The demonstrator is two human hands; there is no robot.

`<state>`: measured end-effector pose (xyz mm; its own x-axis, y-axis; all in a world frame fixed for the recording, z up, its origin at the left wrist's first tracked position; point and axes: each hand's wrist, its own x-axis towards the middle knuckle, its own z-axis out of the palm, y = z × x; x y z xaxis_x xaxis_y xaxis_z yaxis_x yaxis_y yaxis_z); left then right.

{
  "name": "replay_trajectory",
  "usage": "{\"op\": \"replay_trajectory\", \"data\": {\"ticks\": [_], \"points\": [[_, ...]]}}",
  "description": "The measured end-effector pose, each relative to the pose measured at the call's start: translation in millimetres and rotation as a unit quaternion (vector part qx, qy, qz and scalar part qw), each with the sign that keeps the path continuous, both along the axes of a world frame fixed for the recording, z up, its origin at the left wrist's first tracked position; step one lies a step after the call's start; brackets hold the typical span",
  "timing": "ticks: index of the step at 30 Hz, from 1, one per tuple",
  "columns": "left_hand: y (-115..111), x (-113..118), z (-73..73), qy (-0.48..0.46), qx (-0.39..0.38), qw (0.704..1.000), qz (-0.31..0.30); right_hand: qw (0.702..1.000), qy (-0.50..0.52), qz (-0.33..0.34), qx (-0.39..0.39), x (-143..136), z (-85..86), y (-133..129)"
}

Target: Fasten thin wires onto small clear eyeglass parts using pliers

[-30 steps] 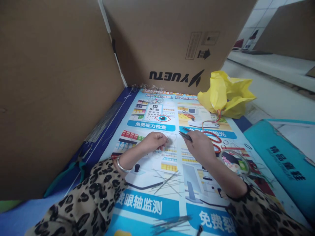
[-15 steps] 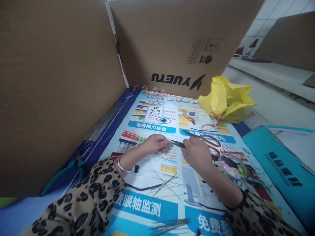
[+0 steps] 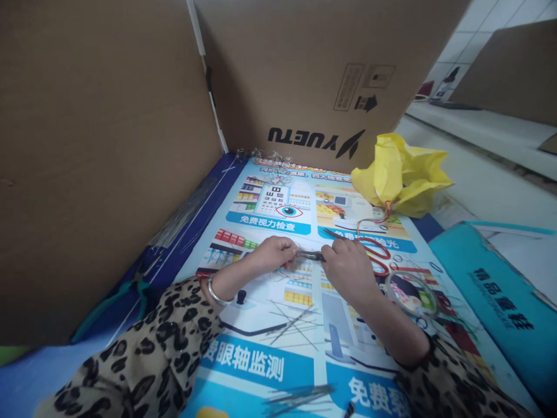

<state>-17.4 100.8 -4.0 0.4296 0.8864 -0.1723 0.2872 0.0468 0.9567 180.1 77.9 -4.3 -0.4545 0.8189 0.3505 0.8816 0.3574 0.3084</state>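
Observation:
My left hand (image 3: 275, 253) is closed in a pinch on a thin wire (image 3: 296, 271), whose faint loops show below the fingertips. My right hand (image 3: 350, 271) grips a pair of needle-nose pliers (image 3: 310, 255). Their dark jaws point left and reach the left fingertips; the handles are mostly covered by the palm. Just behind the right hand lie red-handled scissors (image 3: 378, 246). Several loose straight wires (image 3: 296, 325) lie crossed on the printed poster below the hands, and a denser bunch of wires (image 3: 300, 398) sits near the bottom edge.
Cardboard panels (image 3: 278, 69) stand at the left and back. Teal-handled pliers (image 3: 117, 299) and more wires (image 3: 185, 215) are at left. A tape roll (image 3: 412, 295), crumpled yellow paper (image 3: 398, 174) and a turquoise box (image 3: 483, 290) are at right. Small wire pieces (image 3: 274, 158) lie behind.
The pliers' jaws have moved slightly left and turned, now meeting the left fingertips and looking closed together. Both hands stay nearly in place.

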Motion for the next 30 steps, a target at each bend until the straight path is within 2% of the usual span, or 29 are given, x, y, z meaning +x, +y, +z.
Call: {"op": "replay_trajectory", "data": {"ticks": [11, 30], "points": [[-2.9, 2.2, 2.2, -0.045, -0.043, 0.998, 0.002, 1.000, 0.000, 0.025, 0.015, 3.1, 0.9, 2.0], [-1.1, -1.2, 0.6, -0.036, -0.030, 0.999, -0.023, 0.999, -0.002, 0.024, 0.034, 3.1, -0.1, 1.6]]}}
